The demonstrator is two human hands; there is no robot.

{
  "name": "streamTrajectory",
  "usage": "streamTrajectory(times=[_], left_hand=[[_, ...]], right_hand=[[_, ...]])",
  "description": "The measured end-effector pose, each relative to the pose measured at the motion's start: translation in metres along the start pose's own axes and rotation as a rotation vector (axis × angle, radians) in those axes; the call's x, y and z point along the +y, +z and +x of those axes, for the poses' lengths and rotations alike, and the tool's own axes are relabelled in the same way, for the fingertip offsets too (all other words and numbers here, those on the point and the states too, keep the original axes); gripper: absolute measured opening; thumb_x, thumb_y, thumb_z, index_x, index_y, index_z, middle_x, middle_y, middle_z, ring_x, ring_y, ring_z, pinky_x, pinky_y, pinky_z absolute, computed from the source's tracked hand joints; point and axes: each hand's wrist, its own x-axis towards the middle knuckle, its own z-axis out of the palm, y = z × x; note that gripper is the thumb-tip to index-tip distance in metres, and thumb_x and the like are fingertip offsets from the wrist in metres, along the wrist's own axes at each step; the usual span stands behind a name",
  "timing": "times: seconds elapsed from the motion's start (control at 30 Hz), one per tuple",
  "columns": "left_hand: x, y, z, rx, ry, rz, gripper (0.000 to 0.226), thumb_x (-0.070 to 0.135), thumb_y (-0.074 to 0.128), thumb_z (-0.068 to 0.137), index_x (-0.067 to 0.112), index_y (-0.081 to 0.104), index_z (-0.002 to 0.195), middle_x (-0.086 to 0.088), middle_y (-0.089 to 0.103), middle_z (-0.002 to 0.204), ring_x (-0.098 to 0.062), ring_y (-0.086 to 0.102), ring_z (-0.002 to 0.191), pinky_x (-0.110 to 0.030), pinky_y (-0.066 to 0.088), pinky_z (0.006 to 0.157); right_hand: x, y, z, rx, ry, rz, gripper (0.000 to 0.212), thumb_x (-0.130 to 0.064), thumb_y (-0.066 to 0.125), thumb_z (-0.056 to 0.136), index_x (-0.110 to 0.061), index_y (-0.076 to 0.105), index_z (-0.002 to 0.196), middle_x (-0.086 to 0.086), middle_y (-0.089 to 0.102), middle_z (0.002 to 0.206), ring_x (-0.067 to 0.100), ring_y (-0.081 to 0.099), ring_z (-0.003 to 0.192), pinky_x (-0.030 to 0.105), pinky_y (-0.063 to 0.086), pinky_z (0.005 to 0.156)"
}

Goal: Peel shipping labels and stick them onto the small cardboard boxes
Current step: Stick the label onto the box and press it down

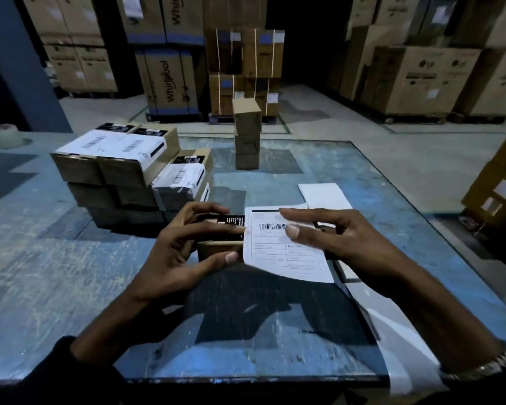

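My left hand (184,252) grips a small cardboard box (219,248) with a black printed panel on top, just above the blue table. A white shipping label (284,252) with a barcode lies over the box's right part and hangs past its edge. My right hand (333,238) rests on the label, thumb by the barcode and fingers spread over its top edge. A stack of small boxes (123,176) with white labels on them stands at the left. Three unlabelled small boxes (247,135) are piled upright at the far middle.
The worn blue table (70,282) ends at a front edge near me and at a right edge. A white sheet (323,195) lies beyond my right hand, and a backing strip (403,346) trails under my right forearm. A tape roll (0,137) sits far left. Large cartons (170,80) line the warehouse floor behind.
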Motion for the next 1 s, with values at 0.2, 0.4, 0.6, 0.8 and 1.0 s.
streamTrajectory(times=[0.2, 0.4, 0.6, 0.8, 1.0], left_hand=[[0.006, -0.002, 0.004, 0.114, 0.005, -0.004, 0.038, 0.045, 0.087, 0.083, 0.022, 0.083, 0.114, -0.009, 0.061, 0.135, -0.027, 0.061, 0.133, -0.038, 0.056, 0.104], [0.010, 0.005, 0.009, 0.195, 0.034, 0.021, 0.037, 0.010, 0.086, 0.081, 0.006, 0.075, 0.116, -0.026, 0.062, 0.127, -0.011, 0.064, 0.124, -0.017, 0.049, 0.101], [0.009, 0.010, 0.011, 0.221, 0.022, -0.032, 0.039, 0.011, 0.082, 0.081, 0.002, 0.072, 0.117, -0.024, 0.064, 0.126, -0.011, 0.068, 0.120, -0.022, 0.054, 0.097], [0.007, 0.010, 0.010, 0.258, -0.030, -0.084, 0.042, 0.026, 0.083, 0.083, 0.003, 0.072, 0.116, -0.018, 0.067, 0.126, -0.018, 0.071, 0.115, -0.040, 0.063, 0.091], [0.010, 0.011, 0.010, 0.256, -0.035, -0.078, 0.033, 0.011, 0.077, 0.088, 0.000, 0.068, 0.118, -0.020, 0.069, 0.125, -0.021, 0.074, 0.111, -0.028, 0.061, 0.088]], right_hand=[[0.010, 0.008, 0.011, -0.004, 0.011, 0.175, 0.043, -0.025, 0.086, 0.074, -0.020, 0.084, 0.116, 0.005, 0.081, 0.117, 0.023, 0.077, 0.111, 0.034, 0.062, 0.096], [0.015, 0.010, 0.019, 0.033, -0.053, 0.238, 0.036, -0.027, 0.087, 0.068, -0.025, 0.087, 0.103, 0.009, 0.082, 0.112, 0.027, 0.079, 0.106, 0.036, 0.064, 0.091], [0.018, 0.006, 0.017, 0.056, -0.135, 0.192, 0.032, -0.025, 0.086, 0.068, -0.030, 0.087, 0.100, 0.005, 0.083, 0.104, 0.019, 0.080, 0.094, 0.029, 0.063, 0.071], [0.022, 0.005, 0.017, 0.062, -0.245, 0.167, 0.037, -0.013, 0.087, 0.071, -0.028, 0.084, 0.106, 0.003, 0.083, 0.105, 0.016, 0.080, 0.095, 0.024, 0.062, 0.073], [0.031, -0.002, 0.013, -0.031, -0.198, -0.038, 0.076, -0.021, 0.097, 0.062, -0.032, 0.074, 0.134, -0.006, 0.078, 0.125, 0.016, 0.073, 0.120, 0.039, 0.061, 0.101]])
